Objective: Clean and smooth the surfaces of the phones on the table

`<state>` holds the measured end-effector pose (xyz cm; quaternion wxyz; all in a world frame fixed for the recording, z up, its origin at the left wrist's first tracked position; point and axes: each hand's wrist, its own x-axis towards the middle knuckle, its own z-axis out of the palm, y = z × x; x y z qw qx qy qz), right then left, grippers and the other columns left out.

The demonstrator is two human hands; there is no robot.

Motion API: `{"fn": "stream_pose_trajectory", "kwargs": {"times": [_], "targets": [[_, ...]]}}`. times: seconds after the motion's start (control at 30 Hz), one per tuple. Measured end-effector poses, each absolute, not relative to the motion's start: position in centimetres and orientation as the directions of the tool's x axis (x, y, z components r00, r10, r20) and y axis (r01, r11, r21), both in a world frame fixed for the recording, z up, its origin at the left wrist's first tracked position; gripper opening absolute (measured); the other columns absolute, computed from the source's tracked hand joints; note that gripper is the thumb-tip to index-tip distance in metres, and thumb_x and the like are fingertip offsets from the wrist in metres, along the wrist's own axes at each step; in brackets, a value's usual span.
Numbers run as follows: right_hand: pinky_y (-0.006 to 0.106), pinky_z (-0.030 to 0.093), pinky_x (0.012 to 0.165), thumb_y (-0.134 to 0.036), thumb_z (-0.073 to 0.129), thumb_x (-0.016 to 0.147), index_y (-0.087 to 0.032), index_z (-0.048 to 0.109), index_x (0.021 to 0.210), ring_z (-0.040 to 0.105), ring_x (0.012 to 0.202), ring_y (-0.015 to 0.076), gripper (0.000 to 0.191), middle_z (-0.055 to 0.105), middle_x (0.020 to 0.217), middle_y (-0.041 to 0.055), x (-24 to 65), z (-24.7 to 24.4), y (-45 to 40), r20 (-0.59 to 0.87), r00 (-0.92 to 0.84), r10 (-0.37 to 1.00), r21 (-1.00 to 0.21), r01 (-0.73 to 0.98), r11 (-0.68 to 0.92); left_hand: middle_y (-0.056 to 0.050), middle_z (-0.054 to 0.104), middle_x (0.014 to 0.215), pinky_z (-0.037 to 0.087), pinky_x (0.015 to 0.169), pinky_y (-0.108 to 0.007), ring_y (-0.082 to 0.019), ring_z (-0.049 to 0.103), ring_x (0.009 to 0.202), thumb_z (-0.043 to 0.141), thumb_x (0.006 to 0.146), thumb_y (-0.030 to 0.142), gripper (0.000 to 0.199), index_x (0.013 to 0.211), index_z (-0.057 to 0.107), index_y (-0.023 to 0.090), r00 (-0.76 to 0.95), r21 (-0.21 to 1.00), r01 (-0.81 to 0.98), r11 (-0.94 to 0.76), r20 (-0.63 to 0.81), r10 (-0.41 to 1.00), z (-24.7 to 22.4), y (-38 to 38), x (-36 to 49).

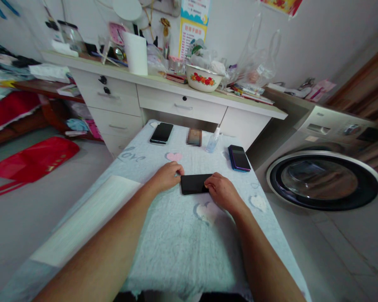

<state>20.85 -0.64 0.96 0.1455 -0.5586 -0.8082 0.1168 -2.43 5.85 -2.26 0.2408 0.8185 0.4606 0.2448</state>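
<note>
A black smartphone [194,185] lies sideways on the cloth, its dark screen facing up. At its left end is my left hand [168,175], fingers bent and closed against the phone's upper left corner. My right hand [221,191] closes over the right end, hiding that part of the phone, with fingertips on the screen side. Farther back on the cloth are another phone [162,133] at the left, a blurred-out small card-like item [194,137], a clear spray bottle [213,141] with a white top, and stacked phones [239,158] with blue-purple edges at the right.
The table carries a pale blue cloth [176,251] with heart prints. A white sheet [91,218] lies along its left side. Behind stands a white desk [113,100] holding a flowered bowl [204,78] and a paper roll [135,53]. A washing machine [321,180] stands right.
</note>
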Motion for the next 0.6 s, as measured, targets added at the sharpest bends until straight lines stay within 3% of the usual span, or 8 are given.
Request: {"fn": "stream_pose_trajectory", "kwargs": {"times": [0.6], "targets": [[0.022,0.041,0.076,-0.011,0.049,0.088,-0.020,0.066,0.088,0.056,0.085,0.0134,0.019,0.059,0.094,0.0034,17.0,1.0,-2.0,0.116,-0.507,0.854,-0.356,0.781,0.513,-0.003,0.060,0.083,0.045,0.076,-0.028,-0.016,0.057,0.081,0.053,0.068,0.007,0.016,0.076,0.064,0.017,0.452,0.619,0.635,-0.462,0.187,0.872,-2.3,5.8,-2.5]]}}
